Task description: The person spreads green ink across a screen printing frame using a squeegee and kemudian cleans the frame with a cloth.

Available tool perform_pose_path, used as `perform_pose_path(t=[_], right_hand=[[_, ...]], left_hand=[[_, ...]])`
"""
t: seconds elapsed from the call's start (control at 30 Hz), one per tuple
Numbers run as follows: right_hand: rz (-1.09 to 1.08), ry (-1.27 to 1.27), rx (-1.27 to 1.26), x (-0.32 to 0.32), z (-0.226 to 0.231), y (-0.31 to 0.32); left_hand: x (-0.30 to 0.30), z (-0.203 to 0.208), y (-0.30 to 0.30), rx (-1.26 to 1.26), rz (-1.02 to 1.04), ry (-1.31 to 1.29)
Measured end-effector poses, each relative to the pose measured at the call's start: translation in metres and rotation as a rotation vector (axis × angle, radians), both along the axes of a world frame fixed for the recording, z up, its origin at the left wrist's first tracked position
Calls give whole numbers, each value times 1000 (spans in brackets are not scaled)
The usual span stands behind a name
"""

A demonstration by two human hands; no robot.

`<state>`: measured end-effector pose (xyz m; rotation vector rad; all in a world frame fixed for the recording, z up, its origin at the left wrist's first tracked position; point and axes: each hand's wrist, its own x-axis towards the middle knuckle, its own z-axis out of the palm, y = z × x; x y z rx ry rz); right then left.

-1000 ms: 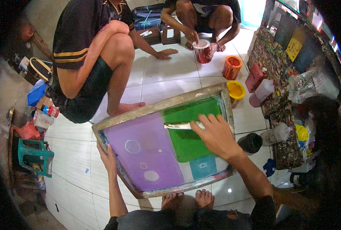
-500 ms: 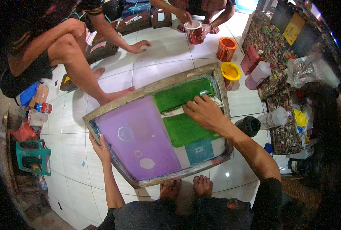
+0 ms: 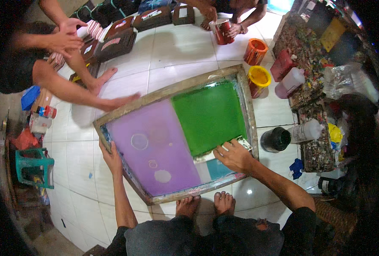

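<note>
A wooden-framed printing screen (image 3: 168, 94) lies tilted on the tiles in front of my feet. Its left half is a purple mesh (image 3: 142, 160) with several pale round patches. Green ink (image 3: 211, 117) covers most of the right half, and a teal patch (image 3: 219, 170) shows below it. My right hand (image 3: 233, 156) is closed over a white squeegee (image 3: 204, 158), resting along the lower edge of the green. My left hand (image 3: 112, 158) grips the frame's left side, thumb on the rim; its other fingers are partly hidden.
Right of the frame stand an orange-stained can (image 3: 255, 51), a yellow tub (image 3: 259, 77), a black jar (image 3: 275, 139) and plastic bottles (image 3: 305, 131). One co-worker sits at upper left, a foot (image 3: 125, 101) near the frame; another holds a red can (image 3: 222, 32). A green stool (image 3: 34, 167) stands left.
My right hand has drawn the squeegee toward me, leaving an even green area behind it. My left hand stays on the frame. The left co-worker's hand has left the floor; both hands are together.
</note>
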<state>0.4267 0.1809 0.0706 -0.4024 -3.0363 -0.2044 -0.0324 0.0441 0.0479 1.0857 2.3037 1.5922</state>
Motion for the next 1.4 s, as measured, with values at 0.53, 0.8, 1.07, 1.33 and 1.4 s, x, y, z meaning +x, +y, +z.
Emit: perform_pose_path(t=[0.53,0.8,1.07,1.33,1.4], right_hand=[[-683,1603,-1313,73,96,41],[-589,1923,-1580,93,106,18],[-844,1483,-1804,138,36,-68],[-893,338,-918,91,50,-26],[-587,268,-573,46,28,-2]], left_hand=[[-17,43,-23,644,203,-655],[-87,32,13,838,-943,-904],[-53,22,-72,-338,-425,-1015],[-10,-66,-128,-592,-239,-862],[-2,-85,-131,-554,-238,-868]])
